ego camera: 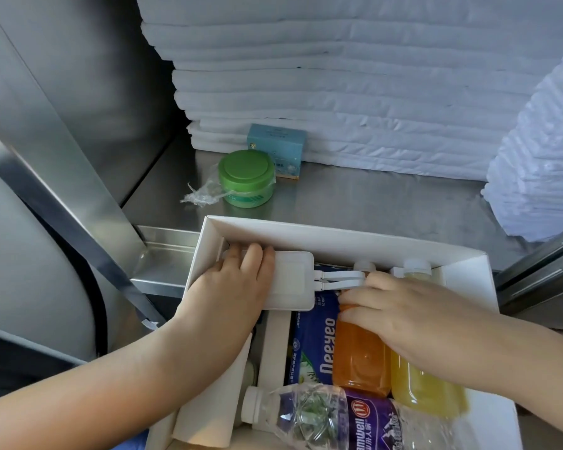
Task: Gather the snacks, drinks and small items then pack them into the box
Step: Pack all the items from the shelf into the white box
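A white cardboard box [322, 237] sits on the steel counter. Inside lie an orange juice bottle [359, 358], a yellow juice bottle [420, 388], a blue tissue pack [314, 339] and a clear water bottle with a purple label [332, 417]. My left hand [231, 284] rests flat on a white power bank [293, 280] in the box's far left corner. My right hand [400, 313] lies over the juice bottles, its fingertips pinching the power bank's white cables [342, 279]. Outside the box stand a green-lidded jar [246, 177] and a light blue carton [277, 149].
A tall stack of folded white linen [338, 76] fills the back of the counter. More white folded cloth [540, 151] is piled at the right. A crumpled plastic wrap [202, 191] lies beside the jar. Steel walls close in on the left.
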`<state>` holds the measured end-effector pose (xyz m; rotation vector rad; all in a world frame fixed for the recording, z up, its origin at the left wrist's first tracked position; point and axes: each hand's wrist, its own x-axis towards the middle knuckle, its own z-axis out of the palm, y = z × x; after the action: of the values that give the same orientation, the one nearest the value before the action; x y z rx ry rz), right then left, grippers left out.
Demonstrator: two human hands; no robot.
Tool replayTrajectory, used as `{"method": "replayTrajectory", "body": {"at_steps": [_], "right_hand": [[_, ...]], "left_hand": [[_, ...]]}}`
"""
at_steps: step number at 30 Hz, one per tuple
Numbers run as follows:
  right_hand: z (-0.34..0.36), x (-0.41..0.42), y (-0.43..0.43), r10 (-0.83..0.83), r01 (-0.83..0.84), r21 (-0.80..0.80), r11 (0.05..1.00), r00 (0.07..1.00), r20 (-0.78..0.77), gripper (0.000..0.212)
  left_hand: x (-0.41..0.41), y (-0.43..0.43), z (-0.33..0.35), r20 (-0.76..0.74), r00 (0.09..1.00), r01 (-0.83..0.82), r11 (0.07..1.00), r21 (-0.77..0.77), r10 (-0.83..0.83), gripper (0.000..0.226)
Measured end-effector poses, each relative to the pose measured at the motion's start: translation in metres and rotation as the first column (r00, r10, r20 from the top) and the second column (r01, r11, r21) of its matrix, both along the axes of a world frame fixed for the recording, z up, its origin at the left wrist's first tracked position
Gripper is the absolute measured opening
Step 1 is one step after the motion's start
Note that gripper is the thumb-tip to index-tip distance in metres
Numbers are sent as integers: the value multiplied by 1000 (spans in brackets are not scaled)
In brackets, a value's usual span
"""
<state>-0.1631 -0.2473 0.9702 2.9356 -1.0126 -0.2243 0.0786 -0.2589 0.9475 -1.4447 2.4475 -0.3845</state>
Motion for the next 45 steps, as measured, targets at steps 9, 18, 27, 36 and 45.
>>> {"method": "replayTrajectory", "body": {"at_steps": [9,18,27,36,45], "right_hand": [[-12,16,-2,-155,174,95,980,971,-179,56],[-2,22,3,-136,187,122,975,931,-339,78],[-23,53,-14,-87,173,78,982,777,-624,69],[-14,43,-23,50,-7,87,996,864,-501,43],[-33,27,-17,104,-143,-44,989,870,-482,50]], "left_hand": [[-8,-2,4,-37,999,-23,999,-42,22,53],[-7,-3,0,-57,995,-82,995,-55,78,51],[-9,0,7,7,998,-62,975,-215,65,51],[-7,0,8,11,999,-50,989,-138,52,56],[-7,-3,1,11,999,-40,989,-145,42,57]]}}
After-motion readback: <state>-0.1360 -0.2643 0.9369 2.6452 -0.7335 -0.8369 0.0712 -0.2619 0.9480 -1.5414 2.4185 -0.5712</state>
